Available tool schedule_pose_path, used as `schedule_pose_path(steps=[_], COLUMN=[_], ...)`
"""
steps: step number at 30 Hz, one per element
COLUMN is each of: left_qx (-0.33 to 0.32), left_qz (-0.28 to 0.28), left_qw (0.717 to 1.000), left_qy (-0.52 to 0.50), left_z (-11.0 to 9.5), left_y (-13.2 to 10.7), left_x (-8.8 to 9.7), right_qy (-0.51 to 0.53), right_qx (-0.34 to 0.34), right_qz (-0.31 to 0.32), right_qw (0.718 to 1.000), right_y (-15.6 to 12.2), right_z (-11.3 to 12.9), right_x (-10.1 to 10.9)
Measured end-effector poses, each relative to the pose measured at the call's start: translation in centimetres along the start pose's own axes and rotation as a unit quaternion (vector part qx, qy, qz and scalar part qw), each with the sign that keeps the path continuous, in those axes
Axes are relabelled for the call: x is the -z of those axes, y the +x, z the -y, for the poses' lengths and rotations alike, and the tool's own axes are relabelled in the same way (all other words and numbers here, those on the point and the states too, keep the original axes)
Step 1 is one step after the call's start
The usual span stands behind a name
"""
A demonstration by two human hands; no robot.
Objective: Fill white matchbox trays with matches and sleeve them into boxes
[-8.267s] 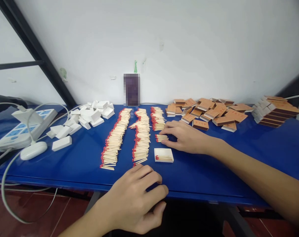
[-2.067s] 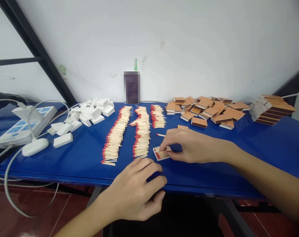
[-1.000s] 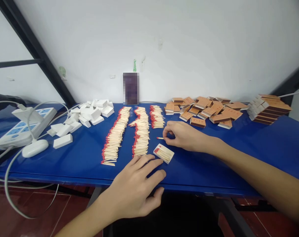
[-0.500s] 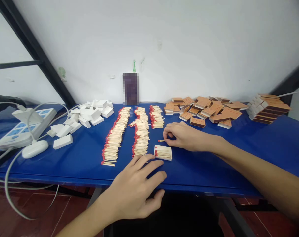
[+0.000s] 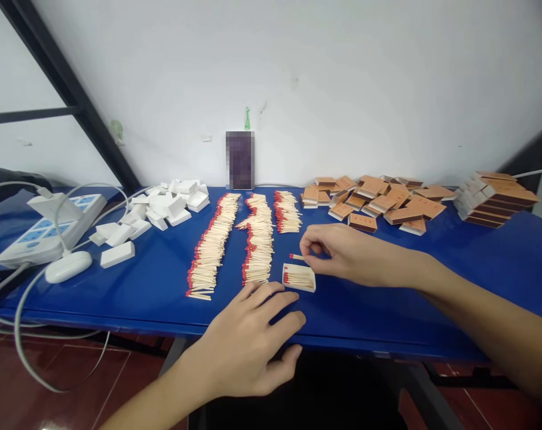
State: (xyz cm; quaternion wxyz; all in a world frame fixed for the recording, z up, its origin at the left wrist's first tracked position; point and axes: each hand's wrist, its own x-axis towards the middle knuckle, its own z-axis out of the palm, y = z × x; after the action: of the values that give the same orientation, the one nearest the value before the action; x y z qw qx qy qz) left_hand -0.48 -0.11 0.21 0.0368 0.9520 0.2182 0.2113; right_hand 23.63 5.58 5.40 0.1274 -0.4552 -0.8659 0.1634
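A small white tray (image 5: 299,278) filled with red-tipped matches lies on the blue table (image 5: 387,298), near the front. My right hand (image 5: 342,255) hovers just behind it and pinches a single match (image 5: 296,257) between thumb and fingers. My left hand (image 5: 248,343) rests flat on the table's front edge, fingers apart, fingertips close to the tray's left side. Three rows of loose matches (image 5: 253,239) run back toward the wall beside the tray.
A heap of empty white trays (image 5: 161,209) sits at the back left. Orange matchbox sleeves (image 5: 378,203) lie scattered at the back right, with a neat stack (image 5: 497,200) farther right. A white power strip (image 5: 51,230), cables and a white adapter (image 5: 68,266) occupy the left end.
The right hand picked up a single match from the table behind the tray and has drawn it a little nearer the tray. The left hand has hardly moved.
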Motion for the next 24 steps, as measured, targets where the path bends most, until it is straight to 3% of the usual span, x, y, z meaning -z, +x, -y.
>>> schedule_pose_path(steps=[4, 7, 13, 18, 24], left_qx=[0.001, 0.001, 0.0, 0.002, 0.001], left_qz=[0.002, 0.003, 0.005, 0.007, 0.011], left_qw=[1.0, 1.0, 1.0, 1.0, 1.0], left_qy=[0.0, -0.002, -0.004, -0.004, -0.007], left_z=[0.0, 0.0, 0.1, 0.1, 0.0], left_y=[0.0, 0.0, -0.1, 0.0, -0.2], left_x=[0.0, 0.0, -0.1, -0.1, -0.1], right_qy=[0.024, 0.019, -0.069, -0.116, -0.198], right_qx=[-0.022, -0.026, 0.031, 0.001, -0.019], right_qz=[0.056, 0.057, -0.042, -0.147, -0.162], right_qw=[0.998, 0.998, 0.996, 0.982, 0.966], right_y=[-0.8, -0.8, -0.2, 1.1, 2.5], right_z=[1.5, 1.7, 1.1, -0.6, -3.0], right_x=[-0.3, -0.6, -0.6, -1.2, -2.0])
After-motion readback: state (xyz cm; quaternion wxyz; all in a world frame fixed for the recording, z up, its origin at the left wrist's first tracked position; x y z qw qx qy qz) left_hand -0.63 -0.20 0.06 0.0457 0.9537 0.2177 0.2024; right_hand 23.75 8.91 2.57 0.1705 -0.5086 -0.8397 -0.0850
